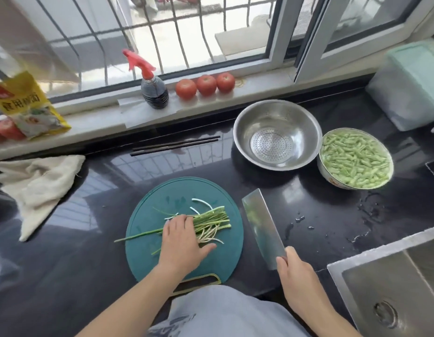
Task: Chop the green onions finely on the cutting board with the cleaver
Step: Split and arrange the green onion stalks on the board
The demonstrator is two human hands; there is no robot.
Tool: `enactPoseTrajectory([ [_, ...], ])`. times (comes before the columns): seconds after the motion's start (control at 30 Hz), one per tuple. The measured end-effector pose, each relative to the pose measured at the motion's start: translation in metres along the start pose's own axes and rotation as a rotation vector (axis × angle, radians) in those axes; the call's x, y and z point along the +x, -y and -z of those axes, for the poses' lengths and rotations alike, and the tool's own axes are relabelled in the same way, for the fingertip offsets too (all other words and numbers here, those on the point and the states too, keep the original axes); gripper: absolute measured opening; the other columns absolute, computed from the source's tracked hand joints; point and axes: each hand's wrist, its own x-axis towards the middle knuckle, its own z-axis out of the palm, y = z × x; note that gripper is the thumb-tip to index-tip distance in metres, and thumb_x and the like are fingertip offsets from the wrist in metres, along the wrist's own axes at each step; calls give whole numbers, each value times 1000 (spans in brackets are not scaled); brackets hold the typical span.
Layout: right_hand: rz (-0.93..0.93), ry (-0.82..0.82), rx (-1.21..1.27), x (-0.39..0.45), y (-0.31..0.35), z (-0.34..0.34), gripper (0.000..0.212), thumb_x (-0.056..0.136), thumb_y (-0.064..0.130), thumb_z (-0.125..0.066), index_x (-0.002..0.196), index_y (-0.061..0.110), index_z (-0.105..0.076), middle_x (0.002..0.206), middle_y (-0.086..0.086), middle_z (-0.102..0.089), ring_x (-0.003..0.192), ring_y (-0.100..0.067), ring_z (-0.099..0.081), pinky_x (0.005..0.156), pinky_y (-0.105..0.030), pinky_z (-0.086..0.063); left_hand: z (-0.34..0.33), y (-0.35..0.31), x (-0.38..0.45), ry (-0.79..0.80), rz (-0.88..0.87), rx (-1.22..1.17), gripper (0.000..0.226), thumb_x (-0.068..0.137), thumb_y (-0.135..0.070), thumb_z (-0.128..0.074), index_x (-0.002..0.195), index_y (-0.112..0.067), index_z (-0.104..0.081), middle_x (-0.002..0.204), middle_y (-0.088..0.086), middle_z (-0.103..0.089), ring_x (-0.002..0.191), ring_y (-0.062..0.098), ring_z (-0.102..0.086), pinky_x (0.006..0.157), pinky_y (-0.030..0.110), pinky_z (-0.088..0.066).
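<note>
Right hand (299, 271) grips the cleaver (262, 226) handle, fingers curled, blade held flat-side up over the dark bench (320, 215) just right of the cutting board (147, 254). Left hand (183, 242) lies palm down, fingers spread, pressing the green onions (211, 221), which lie in long uncut strands across the board's middle. Farther back: steel colander (276, 135), bowl of green beans (355, 159), chopsticks (174, 145), cloth (33, 188).

Both forearms are bare with no sleeves showing, the left hand (180, 242) and right hand (293, 268) wear no rings or gloves, and a light grey-blue garment (225, 312) with a darker printed patch fills 6 o'clock.
</note>
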Motion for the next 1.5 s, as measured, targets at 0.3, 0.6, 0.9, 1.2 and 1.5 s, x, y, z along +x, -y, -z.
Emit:
enactPoseTrajectory([
  [0.3, 26, 13, -60, 7, 16, -7, 27, 104, 31, -36, 81, 21, -29, 71, -2, -53, 68, -30, -48, 61, -41, -36, 2, -14, 24, 90, -154, 142, 63, 78, -68, -65, 112, -18, -48, 106, 2, -54, 101, 27, -53, 97, 42, -40],
  [0.6, 8, 25, -35, -3, 39, -35, 23, 103, 33, -36, 87, 18, -33, 80, -6, -56, 77, -35, -52, 65, -40, -39, -16, 49, -34, 45, -297, 148, 48, 58, -3, -76, 94, -19, -50, 81, 0, -50, 69, 24, -50, 57, 36, -38],
  [0.9, 41, 32, -72, -4, 50, -56, 29, 104, 31, -34, 78, 22, -26, 73, -3, -53, 65, -26, -46, 62, -41, -38, -5, 47, -33, 137, -5, 21, 67, 77, -70, -63, 115, -19, -43, 111, -1, -47, 104, 22, -44, 96, 35, -39],
  [1.2, 220, -219, -316, 18, 52, -74, 21, 101, 32, -39, 121, 30, -46, 85, 1, -56, 72, -33, -61, 58, -40, -44, -11, 42, -24, 111, -112, -143, 44, 85, -46, -66, 120, -29, -49, 113, -4, -47, 104, 23, -45, 90, 35, -39],
  [1.5, 234, -280, -547, 74, 27, -86, 64, 95, 20, -57, 149, 19, -22, 97, -2, -37, 74, -22, -36, 62, -33, -35, -17, 65, -25, 90, -202, -83, 49, 70, -29, -82, 112, -31, -57, 98, -4, -52, 83, 23, -53, 69, 36, -46],
])
